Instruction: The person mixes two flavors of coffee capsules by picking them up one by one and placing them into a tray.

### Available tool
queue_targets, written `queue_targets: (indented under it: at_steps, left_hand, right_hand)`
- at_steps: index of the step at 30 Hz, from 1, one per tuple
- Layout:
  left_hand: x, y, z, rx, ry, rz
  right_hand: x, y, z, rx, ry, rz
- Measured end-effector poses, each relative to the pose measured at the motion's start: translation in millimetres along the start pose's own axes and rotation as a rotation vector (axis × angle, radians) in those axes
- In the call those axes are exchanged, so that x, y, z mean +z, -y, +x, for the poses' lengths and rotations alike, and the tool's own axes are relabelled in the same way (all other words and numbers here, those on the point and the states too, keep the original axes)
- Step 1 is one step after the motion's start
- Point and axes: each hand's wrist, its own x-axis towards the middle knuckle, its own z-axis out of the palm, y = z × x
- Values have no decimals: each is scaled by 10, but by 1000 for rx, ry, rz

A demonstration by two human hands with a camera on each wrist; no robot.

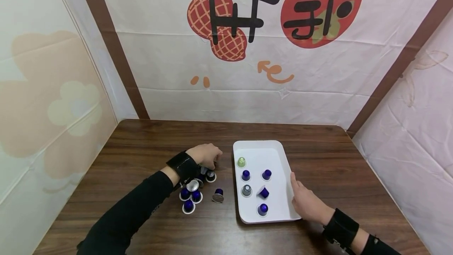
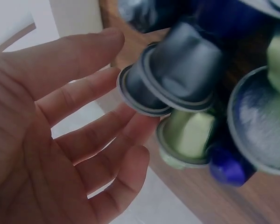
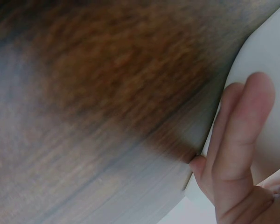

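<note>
My left hand (image 1: pixel 206 154) is over the far end of a cluster of coffee capsules on the table. In the left wrist view its fingers are loosely bent, thumb apart, beside dark grey capsules (image 2: pixel 186 65); nothing is pinched. A pale green capsule (image 2: pixel 191 135) and a blue capsule (image 2: pixel 227 165) lie close by. My right hand (image 1: pixel 311 204) rests its extended fingers along the right edge of a white tray (image 1: pixel 283 207). On the tray stand a green capsule (image 1: pixel 241 162), a grey capsule (image 1: pixel 246 190) and several blue ones; one blue capsule (image 1: pixel 263 193) lies tipped on its side.
The brown wooden table (image 1: pixel 170 133) carries everything. A lone capsule (image 1: pixel 218 196) lies on its side between cluster and tray. Several blue capsules (image 1: pixel 188 206) sit at the cluster's near end. Printed cloth (image 1: pixel 159 62) hangs behind the table and at both sides.
</note>
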Motion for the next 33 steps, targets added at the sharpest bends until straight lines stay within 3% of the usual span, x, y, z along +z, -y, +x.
queue_targets:
  at_steps: [11, 16, 33]
  left_hand:
    - [109, 42, 22, -30, -14, -9]
    - [149, 51, 50, -10, -24, 4]
    - [181, 42, 56, -11, -47, -2]
  right_hand:
    - [-9, 4, -12, -12, -13, -22]
    - [-11, 12, -10, -33, -15, -50]
    - [-10, 29, -13, -16, -9, -41]
